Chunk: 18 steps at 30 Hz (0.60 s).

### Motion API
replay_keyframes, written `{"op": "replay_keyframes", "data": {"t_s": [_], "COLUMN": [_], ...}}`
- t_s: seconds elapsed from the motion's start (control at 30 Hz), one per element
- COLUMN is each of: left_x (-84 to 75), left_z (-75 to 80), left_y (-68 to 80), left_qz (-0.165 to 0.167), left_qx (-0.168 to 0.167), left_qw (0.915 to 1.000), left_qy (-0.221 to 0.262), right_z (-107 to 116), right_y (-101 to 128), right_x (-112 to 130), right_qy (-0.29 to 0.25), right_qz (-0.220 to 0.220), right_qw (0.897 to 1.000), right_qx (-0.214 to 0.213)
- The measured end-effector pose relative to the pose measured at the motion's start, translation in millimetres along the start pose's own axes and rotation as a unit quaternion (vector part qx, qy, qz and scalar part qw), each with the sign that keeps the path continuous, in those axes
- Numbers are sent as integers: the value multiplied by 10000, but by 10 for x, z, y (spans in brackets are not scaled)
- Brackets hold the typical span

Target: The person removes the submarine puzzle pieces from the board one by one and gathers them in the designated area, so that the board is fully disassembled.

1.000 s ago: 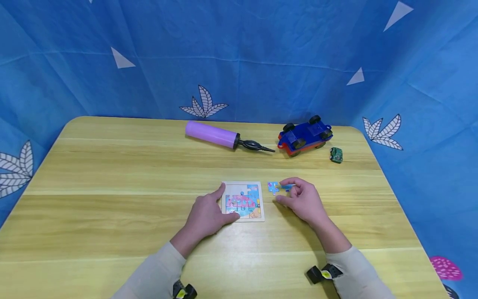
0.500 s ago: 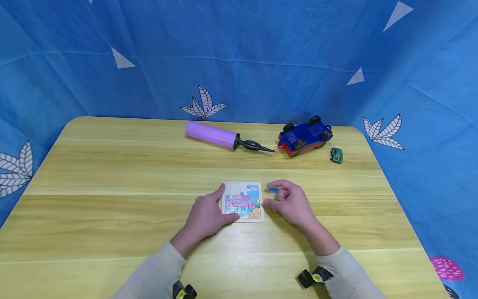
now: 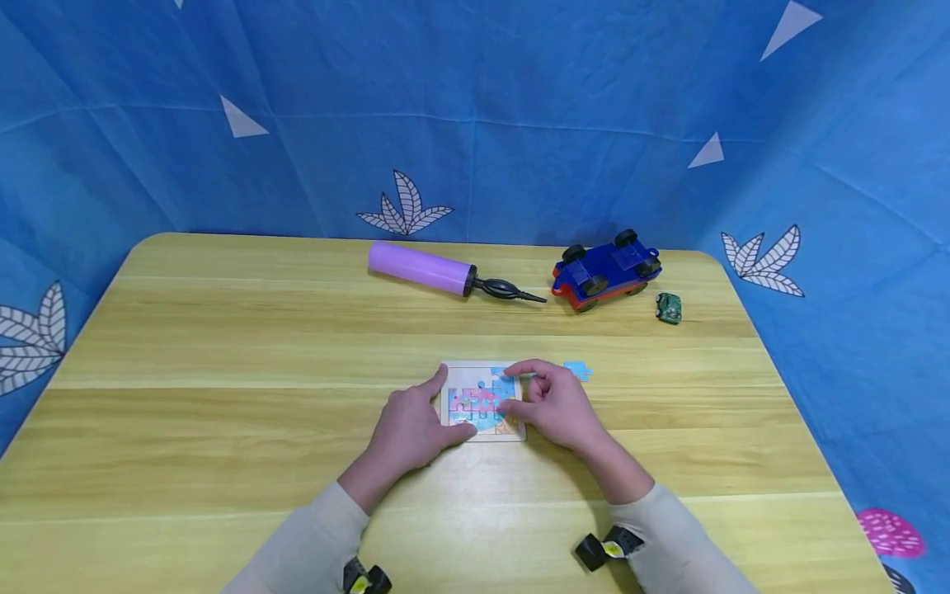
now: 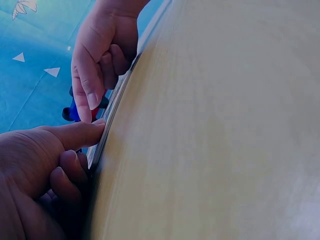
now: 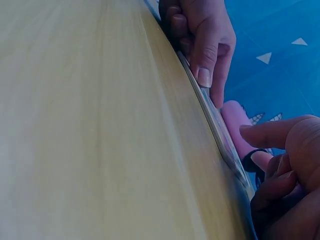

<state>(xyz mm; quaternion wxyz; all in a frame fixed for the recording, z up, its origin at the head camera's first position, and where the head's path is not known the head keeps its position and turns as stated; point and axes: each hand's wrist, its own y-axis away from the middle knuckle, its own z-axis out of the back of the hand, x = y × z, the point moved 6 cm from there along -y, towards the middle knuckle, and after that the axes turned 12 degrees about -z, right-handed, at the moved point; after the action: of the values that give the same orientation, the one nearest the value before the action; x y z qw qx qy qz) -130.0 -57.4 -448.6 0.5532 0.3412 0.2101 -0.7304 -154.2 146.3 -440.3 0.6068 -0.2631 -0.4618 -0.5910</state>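
Head view showed us the flat square puzzle board [image 3: 482, 400] lying on the smooth wooden table [image 3: 223, 371]. Our left hand [image 3: 411, 429] pressed its edge, forefinger straight. Our right hand's [image 3: 552, 404] grip pinched a knobbed blue piece [image 3: 507, 386] over the board; another piece [image 3: 577, 370] lay just beside.

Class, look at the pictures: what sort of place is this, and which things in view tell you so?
Probably a staged play or recording corner, not a lived-in room: a blue patterned cloth backdrop wraps round a wooden table, which holds only playthings, a puzzle board, a toy car and a purple pump.
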Motion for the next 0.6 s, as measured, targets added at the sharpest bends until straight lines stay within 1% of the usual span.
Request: {"op": "replay_keyframes", "data": {"t_s": [0.23, 0.4, 0.6], "left_x": [-5, -4, -5], "left_z": [-2, -8, -4], "left_y": [4, 4, 3], "left_qz": [-128, -179, -315], "left_qx": [-65, -93, -144], "left_qw": [9999, 9998, 9994], "left_qy": [38, 64, 14], "right_z": [-51, -65, -84], "right_y": [-28, -43, -60], "right_x": [-13, -17, 12], "right_qy": [325, 391, 400], "right_qz": [-63, -79, 77], "right_qw": [9993, 9990, 9986], "right_qx": [146, 219, 323]}}
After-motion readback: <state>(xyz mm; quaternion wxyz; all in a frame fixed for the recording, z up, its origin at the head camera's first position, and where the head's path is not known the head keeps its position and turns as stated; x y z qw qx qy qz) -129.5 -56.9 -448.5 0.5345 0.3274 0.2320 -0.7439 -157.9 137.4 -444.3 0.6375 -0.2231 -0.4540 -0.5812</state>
